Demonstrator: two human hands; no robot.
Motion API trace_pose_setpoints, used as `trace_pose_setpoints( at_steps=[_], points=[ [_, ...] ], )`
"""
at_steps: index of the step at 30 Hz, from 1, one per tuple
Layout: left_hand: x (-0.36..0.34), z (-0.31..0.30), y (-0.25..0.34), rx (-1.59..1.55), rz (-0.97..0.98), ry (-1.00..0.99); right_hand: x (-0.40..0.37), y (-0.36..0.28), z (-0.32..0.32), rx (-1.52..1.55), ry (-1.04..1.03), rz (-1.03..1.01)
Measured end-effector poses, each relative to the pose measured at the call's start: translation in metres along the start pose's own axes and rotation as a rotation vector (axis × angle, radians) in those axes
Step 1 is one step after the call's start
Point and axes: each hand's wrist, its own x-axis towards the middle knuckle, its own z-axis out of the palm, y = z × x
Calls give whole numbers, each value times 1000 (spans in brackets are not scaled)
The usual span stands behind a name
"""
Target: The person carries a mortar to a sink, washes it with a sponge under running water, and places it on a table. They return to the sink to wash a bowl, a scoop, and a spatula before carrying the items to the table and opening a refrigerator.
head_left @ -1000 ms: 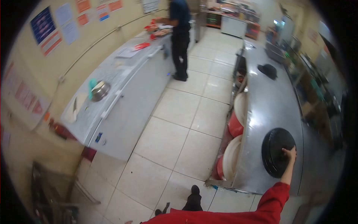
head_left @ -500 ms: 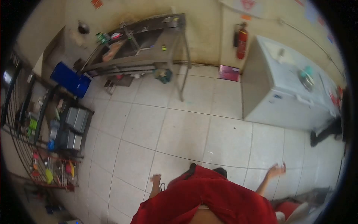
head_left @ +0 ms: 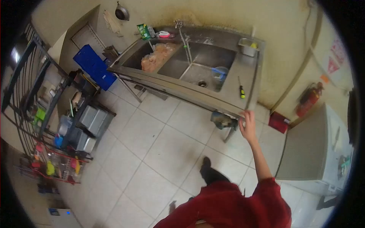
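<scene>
My right hand (head_left: 248, 127) reaches forward, its fingers apart and nothing in them, overlapping the front right corner of the steel sink unit (head_left: 182, 90) in this view. Just beyond it on the drainboard lies a screwdriver (head_left: 242, 92) with a yellow-green and black handle. Low at my left side, my left hand (head_left: 172, 207) shows only as a small blur beside my red shirt. A plastic bag of pinkish contents (head_left: 156, 57) sits at the left basin. In the right basin is a clear container with a blue item (head_left: 219, 73).
A metal tray (head_left: 248, 48) stands at the sink's back right. To the left are a blue crate (head_left: 91, 66) and a rack (head_left: 45, 110) of kitchenware. A chest freezer (head_left: 304, 144), fire extinguisher (head_left: 310, 99) and red box (head_left: 279, 122) are on the right.
I have moved closer to the sink, and the view has turned so it fills more of the centre. My right hand has come up and forward to its corner.
</scene>
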Motion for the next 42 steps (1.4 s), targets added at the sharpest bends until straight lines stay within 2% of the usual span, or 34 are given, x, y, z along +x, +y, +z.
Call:
trace_pose_setpoints(
  at_steps=[3,5,7,9,10,11,12,14,15,17,18,20,21,23,24,27,28,29,30,32,33,34,35,36,37,38,40,41,42],
  points=[
    [43,-60,33,189,780,-106,104,-12,79,32,-368,51],
    [89,-82,119,-601,-209,-47,160,-2,133,196,-556,231],
    [126,-119,181,-698,47,61,195,44,204,186,-726,309],
    [159,-157,273,-930,75,276,222,92,261,174,-751,403],
    [180,-174,316,-893,175,363,234,120,290,180,-774,486],
    [200,-189,359,-854,279,452,240,148,321,364,-663,866],
    [215,-200,414,-844,293,436,238,181,351,557,-521,1242],
    [242,-229,528,-765,539,596,221,255,406,809,-86,1554],
    [270,-238,581,-754,568,572,210,301,437,658,-29,1607],
    [313,-247,670,-688,810,418,192,352,471,403,64,1672],
    [324,-251,715,-678,805,400,194,361,479,413,141,1623],
    [351,-253,803,-295,1016,104,204,367,492,528,296,1501],
    [368,-249,835,-279,1011,89,207,363,500,581,361,1446],
    [387,-230,886,75,1186,-155,204,353,509,608,432,1365],
    [395,-214,909,99,1170,-285,194,347,515,577,433,1337],
    [416,-135,948,144,1177,-646,169,343,530,305,268,1217],
    [422,-105,957,223,1242,-694,164,338,531,219,208,1175],
    [427,-73,966,303,1314,-738,173,329,540,225,212,1317],
    [434,-38,969,385,1328,-739,182,319,550,234,220,1460],
    [439,23,973,535,1334,-710,205,288,558,518,282,1487],
    [442,48,976,599,1332,-677,233,265,552,549,193,1529],
    [451,71,974,599,1325,-699,213,267,574,621,203,1355],
    [462,94,968,652,1369,-582,222,253,582,527,174,1421],
    [472,112,961,703,1411,-461,207,255,602,421,64,1351],
    [485,124,956,765,1273,-458,252,226,592,503,54,1471],
    [498,130,952,823,1134,-453,241,228,609,583,-41,1444],
    [519,126,945,1001,1018,-308,236,219,636,380,-87,1270],
    [531,121,943,1000,1003,-313,241,215,640,388,-102,1260],
    [544,113,940,949,958,-422,245,211,635,394,-114,1264]
  ],
)
